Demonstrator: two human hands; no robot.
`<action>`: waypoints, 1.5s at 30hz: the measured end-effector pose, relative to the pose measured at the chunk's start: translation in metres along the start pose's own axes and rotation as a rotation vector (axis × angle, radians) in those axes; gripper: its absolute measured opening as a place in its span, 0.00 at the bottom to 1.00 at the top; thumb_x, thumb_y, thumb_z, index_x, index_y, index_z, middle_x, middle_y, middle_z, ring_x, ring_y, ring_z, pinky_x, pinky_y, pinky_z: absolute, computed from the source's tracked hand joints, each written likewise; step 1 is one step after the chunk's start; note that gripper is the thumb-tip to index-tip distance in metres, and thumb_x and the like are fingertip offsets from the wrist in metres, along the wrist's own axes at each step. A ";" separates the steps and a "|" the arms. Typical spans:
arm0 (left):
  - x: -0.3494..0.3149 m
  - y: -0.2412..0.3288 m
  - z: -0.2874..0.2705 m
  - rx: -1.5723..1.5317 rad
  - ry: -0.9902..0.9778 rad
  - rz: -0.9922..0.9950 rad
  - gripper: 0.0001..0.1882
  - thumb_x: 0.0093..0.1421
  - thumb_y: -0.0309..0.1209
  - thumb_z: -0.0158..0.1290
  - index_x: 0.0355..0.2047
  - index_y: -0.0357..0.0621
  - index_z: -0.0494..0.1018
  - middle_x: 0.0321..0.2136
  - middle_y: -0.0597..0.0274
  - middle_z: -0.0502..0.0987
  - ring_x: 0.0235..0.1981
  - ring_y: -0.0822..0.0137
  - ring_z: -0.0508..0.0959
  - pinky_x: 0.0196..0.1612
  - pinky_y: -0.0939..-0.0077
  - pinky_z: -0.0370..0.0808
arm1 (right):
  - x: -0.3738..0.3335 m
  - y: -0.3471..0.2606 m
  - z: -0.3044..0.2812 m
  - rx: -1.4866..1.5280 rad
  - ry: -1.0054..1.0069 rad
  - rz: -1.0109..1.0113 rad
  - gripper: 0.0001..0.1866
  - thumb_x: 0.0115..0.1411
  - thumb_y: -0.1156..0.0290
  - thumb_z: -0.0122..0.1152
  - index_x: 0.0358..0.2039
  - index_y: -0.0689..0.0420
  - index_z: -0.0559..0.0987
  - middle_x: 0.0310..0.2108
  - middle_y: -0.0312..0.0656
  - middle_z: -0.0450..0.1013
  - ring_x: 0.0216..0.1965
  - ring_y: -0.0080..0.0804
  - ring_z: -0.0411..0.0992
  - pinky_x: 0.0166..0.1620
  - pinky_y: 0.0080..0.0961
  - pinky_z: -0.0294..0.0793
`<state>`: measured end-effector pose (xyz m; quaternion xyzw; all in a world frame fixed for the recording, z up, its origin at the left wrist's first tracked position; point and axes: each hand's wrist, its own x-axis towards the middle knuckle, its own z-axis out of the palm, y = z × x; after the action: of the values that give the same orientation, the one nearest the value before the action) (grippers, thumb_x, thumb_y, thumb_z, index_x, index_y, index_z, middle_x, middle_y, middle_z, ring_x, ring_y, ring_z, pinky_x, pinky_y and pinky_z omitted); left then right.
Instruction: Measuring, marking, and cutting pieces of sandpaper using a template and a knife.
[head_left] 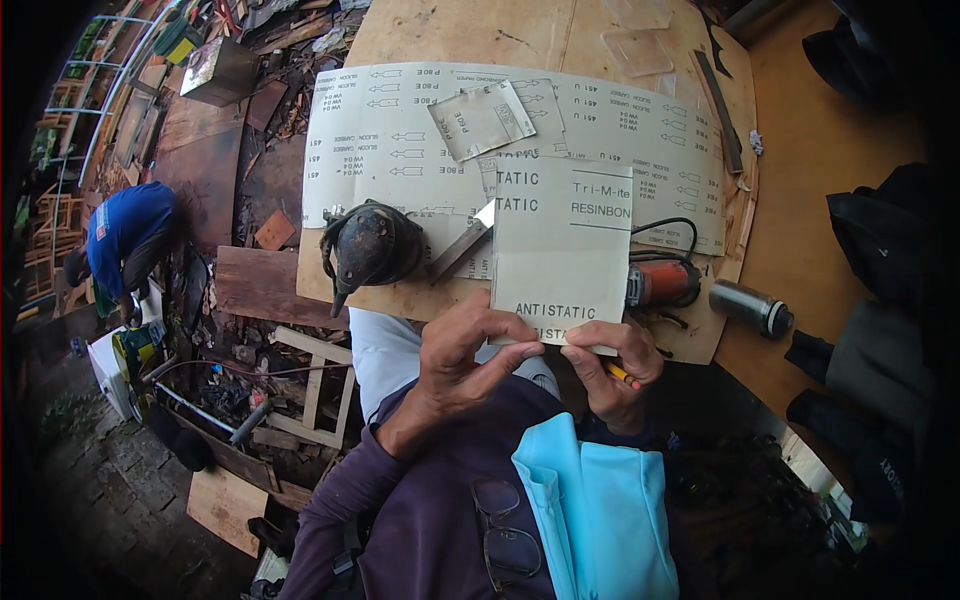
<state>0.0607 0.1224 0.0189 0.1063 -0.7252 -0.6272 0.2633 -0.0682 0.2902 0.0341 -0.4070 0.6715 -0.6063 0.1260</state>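
Evidently the paper sheet [562, 250], pale-backed and seemingly layered or folded, is held upright over the near edge of the worktop [450, 30]. Left hand [465, 350]: grip narrow, thumb and fingers pinching the lower edge. Right hand [618, 370]: grip narrow on the same edge, with a yellow pencil [625, 377] also tucked in it. Recommended practice, in this inspector's judgement: align the corners before pressing, pinch evenly from the middle outward, and keep the pencil point clear of the paper. Resting the sheet flat on the large backing sheets [340, 150] would likely give a straighter crease than working in the air.

Containers noted: a grey bottle [742, 305] with a dark cap, by the right edge of the worktop, contents not visible; a clear plastic tray [640, 52] at the far side, with no contents discernible; a metal box [219, 72] on the littered ground, interior not visible.
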 end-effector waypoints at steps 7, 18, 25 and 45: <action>-0.005 0.002 0.004 0.039 0.036 -0.051 0.10 0.55 0.19 0.68 0.36 0.39 0.80 0.29 0.60 0.83 0.27 0.64 0.76 0.31 0.71 0.70 | -0.003 -0.001 0.001 -0.028 0.012 0.098 0.10 0.58 0.79 0.72 0.39 0.60 0.82 0.33 0.43 0.81 0.34 0.32 0.80 0.39 0.24 0.78; 0.000 0.006 -0.003 0.005 0.026 0.057 0.11 0.54 0.18 0.67 0.36 0.39 0.79 0.30 0.59 0.82 0.30 0.62 0.77 0.32 0.70 0.71 | -0.006 0.001 -0.002 0.084 -0.024 0.073 0.11 0.57 0.83 0.71 0.40 0.61 0.80 0.31 0.44 0.80 0.29 0.29 0.78 0.33 0.23 0.76; 0.001 0.009 -0.007 0.051 -0.039 0.022 0.10 0.55 0.19 0.67 0.36 0.39 0.79 0.31 0.58 0.80 0.29 0.63 0.76 0.32 0.71 0.71 | 0.000 -0.003 -0.005 -0.033 -0.054 0.061 0.08 0.59 0.83 0.70 0.37 0.61 0.80 0.31 0.42 0.80 0.27 0.27 0.77 0.32 0.21 0.75; 0.008 0.016 0.011 -0.332 0.152 -0.474 0.38 0.61 0.15 0.63 0.65 0.40 0.54 0.50 0.48 0.79 0.51 0.64 0.81 0.54 0.70 0.79 | -0.013 0.006 0.021 0.445 0.182 0.515 0.33 0.67 0.84 0.60 0.66 0.60 0.55 0.45 0.54 0.80 0.34 0.20 0.79 0.31 0.13 0.74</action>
<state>0.0506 0.1311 0.0361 0.2749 -0.5459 -0.7715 0.1768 -0.0482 0.2836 0.0199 -0.1311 0.6120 -0.7198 0.3003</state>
